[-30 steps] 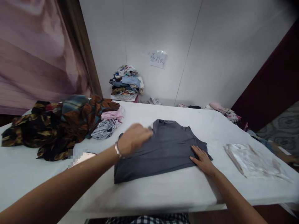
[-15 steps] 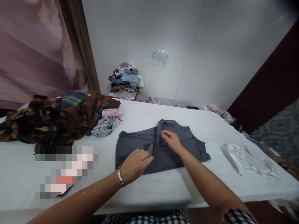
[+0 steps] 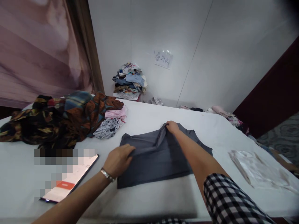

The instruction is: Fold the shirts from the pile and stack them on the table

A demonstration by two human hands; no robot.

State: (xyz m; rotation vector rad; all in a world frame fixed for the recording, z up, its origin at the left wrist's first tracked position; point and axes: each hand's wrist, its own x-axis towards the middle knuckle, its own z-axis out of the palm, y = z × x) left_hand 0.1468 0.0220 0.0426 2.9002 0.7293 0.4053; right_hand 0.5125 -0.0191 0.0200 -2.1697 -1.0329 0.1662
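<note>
Both grips are clamped on the grey shirt: left hand at its near-left fold, right hand at the collar. Soft, light, limp cloth; it looks best taken by folded edges.

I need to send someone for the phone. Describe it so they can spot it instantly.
On the white cloth-covered table, look at the near left edge, in front of the heap of dark brown patterned fabric. The thin black-edged phone lies flat there, left of the left hand; it is the only rigid, glowing thing among cloth.
</note>
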